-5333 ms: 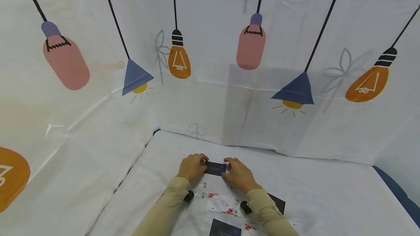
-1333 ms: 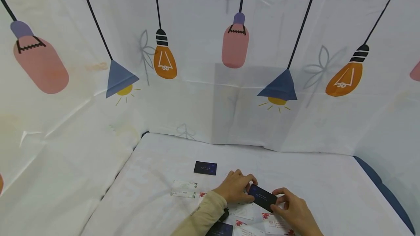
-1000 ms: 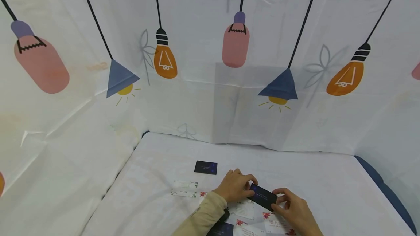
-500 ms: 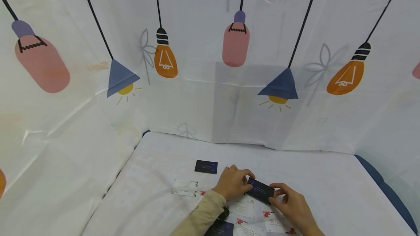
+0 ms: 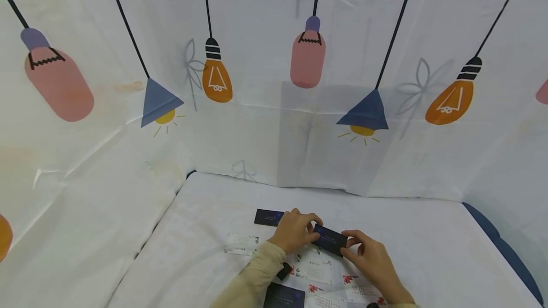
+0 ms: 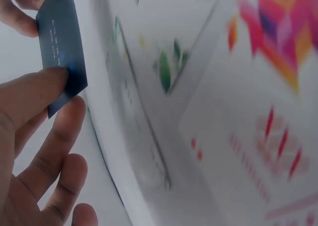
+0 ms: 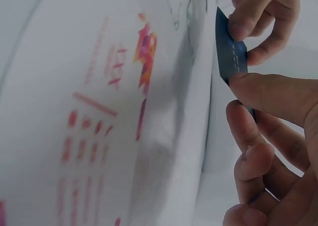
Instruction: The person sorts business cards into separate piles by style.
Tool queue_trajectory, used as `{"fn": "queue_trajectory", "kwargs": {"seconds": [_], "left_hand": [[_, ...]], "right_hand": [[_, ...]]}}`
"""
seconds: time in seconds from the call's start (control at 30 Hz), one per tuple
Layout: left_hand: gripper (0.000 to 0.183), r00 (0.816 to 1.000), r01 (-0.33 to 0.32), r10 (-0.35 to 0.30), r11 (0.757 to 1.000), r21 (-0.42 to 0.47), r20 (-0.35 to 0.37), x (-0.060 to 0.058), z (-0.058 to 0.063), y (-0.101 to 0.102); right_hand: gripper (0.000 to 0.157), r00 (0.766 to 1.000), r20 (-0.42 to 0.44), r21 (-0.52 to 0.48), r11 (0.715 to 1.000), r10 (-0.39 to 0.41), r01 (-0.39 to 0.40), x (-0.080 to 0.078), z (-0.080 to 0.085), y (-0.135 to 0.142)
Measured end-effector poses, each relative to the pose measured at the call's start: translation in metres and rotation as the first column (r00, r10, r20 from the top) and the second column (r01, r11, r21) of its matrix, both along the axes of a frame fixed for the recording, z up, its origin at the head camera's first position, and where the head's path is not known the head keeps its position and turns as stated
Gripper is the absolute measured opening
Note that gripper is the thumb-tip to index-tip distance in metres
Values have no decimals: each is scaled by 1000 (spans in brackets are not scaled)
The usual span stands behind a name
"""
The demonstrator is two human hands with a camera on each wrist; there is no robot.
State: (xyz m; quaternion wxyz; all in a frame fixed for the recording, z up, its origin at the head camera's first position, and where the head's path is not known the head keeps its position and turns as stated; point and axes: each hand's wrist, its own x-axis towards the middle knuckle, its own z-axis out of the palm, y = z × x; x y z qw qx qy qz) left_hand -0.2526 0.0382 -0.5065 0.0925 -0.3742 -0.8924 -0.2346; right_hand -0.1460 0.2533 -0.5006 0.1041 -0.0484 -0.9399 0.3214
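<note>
Both hands hold one dark blue business card [image 5: 330, 240] above the table, tilted, one hand at each end. My left hand [image 5: 295, 232] pinches its left end between thumb and fingers; in the left wrist view the thumb lies on the printed face of the card [image 6: 57, 42]. At the right end, my right hand [image 5: 370, 255] pinches it the same way, its thumb over the edge of the card [image 7: 228, 52] in the right wrist view. Another dark business card [image 5: 267, 217] lies at the back left, its right end behind my left hand. White floral cards [image 5: 314, 270] lie below.
A third dark card [image 5: 282, 296] lies near the front. More white cards with red flowers [image 5: 361, 291] are at the front right, and one with green leaves [image 5: 241, 244] is at the left. A printed sheet [image 5: 239, 137] hangs behind the white table [image 5: 205, 203].
Earlier both hands held a dark card at the back left; it now lies there. Over the last second the hands carry another dark card leftward and farther from me.
</note>
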Motion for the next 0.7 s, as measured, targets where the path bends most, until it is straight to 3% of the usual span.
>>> {"fn": "queue_trajectory", "kwargs": {"seconds": [0.23,0.7], "left_hand": [[28,1000,-17,16,1000,21,23,-9,11,-15],[26,994,-101,98,992,72,41,-24,20,-45]], "right_hand": [[40,997,-66,-6,999,41,-41,-15,4,-10],[40,995,-80,-56,996,66,-71,-45,12,-40]]}}
